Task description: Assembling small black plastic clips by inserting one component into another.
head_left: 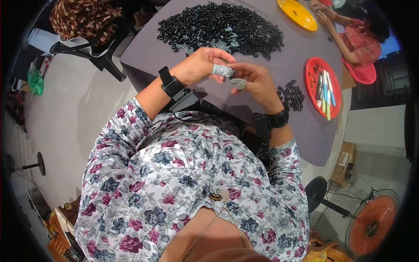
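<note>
My left hand (203, 65) and my right hand (259, 83) meet above the near part of the table, fingertips pinched close together. Grey speckled covers wrap fingers on both: one cover (222, 70) on the left, another cover (238, 84) on the right. Whatever lies between the fingertips is small, dark and mostly hidden. Beyond the hands spreads a large pile of small black pieces (227, 26), with thin pale-grey pieces (224, 45) among them. A smaller heap of dark pieces (291, 95) lies just right of my right hand.
Grey-purple cloth (144, 48) covers the table. At the right, a red plate (309, 94) holds several knives (327, 89); a yellow plate (298, 14) sits farther back. Another person (355, 41) works at the far right. An empty-looking chair (102, 54) stands left, a fan (372, 227) lower right.
</note>
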The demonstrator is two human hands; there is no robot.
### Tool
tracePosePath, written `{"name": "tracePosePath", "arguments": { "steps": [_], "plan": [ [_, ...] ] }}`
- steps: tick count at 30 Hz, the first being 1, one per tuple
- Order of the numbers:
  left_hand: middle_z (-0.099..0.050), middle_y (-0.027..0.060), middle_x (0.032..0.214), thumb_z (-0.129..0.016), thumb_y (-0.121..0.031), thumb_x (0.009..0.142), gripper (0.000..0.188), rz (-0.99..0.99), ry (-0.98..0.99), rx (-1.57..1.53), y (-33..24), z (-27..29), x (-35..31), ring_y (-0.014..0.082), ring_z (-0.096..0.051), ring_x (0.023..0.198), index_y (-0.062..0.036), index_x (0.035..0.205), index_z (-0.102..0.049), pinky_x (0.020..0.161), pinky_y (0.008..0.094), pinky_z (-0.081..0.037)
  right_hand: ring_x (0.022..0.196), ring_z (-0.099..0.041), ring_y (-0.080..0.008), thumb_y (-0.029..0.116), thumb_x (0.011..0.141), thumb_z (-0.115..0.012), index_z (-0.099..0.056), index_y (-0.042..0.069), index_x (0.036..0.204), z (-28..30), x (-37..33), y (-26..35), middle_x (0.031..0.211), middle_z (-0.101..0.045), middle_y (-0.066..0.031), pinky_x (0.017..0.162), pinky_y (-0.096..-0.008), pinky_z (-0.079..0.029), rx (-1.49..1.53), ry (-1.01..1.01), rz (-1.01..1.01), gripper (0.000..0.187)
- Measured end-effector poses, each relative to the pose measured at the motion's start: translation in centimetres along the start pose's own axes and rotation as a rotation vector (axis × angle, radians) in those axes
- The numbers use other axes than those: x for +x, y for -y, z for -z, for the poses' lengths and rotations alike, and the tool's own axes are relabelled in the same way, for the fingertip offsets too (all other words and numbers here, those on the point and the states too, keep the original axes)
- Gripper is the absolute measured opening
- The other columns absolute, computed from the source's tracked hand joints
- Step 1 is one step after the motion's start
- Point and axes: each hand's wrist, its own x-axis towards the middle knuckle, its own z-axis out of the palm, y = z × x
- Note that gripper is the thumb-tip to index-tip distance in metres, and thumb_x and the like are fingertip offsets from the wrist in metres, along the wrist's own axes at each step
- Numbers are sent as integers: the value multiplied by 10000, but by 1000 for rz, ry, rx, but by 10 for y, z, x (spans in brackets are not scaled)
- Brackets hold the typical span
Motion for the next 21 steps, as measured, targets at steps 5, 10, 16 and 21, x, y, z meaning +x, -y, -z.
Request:
{"name": "tracePosePath", "arguments": {
  "steps": [5,10,16,21],
  "plan": [
    [-714,104,977,-641,-28,925,322,13,5,-103,7,0,-1,132,-711,769,39,1233,-580,689,229,-608,1000,-650,-118,-104,833,-568,-630,-20,1194,-1,-1,-3,1068,-664,-47,796,-243,-535,-170,-4,21,376],
    [-717,94,956,-638,-7,914,332,47,-41,-88,10,-6,0,112,-700,749,35,1239,-581,668,218,-599,942,-639,-129,-21,845,-643,-616,-13,1184,-1,0,-16,1080,-614,-17,826,-285,-532,-275,-49,208,339],
    [-720,66,934,-640,25,892,363,50,-31,62,10,-5,0,86,-663,728,29,1249,-575,617,205,-547,794,-667,-232,74,797,-706,-625,10,980,-23,-8,4,904,-626,-88,683,-348,-541,-1075,-190,262,210],
    [-708,32,870,-632,40,884,378,58,61,188,9,-10,-5,61,-626,694,32,1256,-567,629,200,-510,765,-659,-293,287,819,-727,-589,36,889,-29,-14,-3,876,-634,-108,622,-408,-527,-1418,-139,385,295]
  ]
}}
